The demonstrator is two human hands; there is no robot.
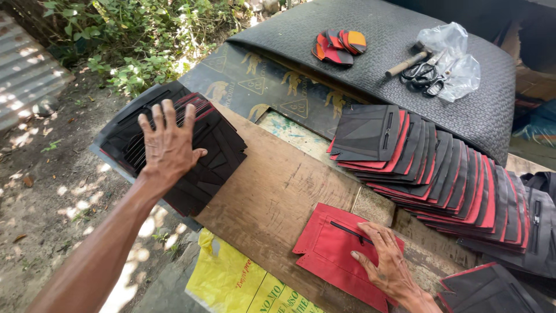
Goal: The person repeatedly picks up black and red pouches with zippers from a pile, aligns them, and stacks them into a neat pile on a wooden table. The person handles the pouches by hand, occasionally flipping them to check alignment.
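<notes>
Between my left hand and my right hand the bare wooden board is open, so a hand can pass there freely. At 9 o'clock of this gap, the stack of black pieces under my left hand blocks the board's edge. At 3 o'clock, the long fanned row of black and red zipper panels closes the way. At 5 o'clock lies the red zipper panel. At 12 o'clock the black rubber mat has free room in its middle, between the small coloured pieces and the hammer, scissors and plastic bag.
</notes>
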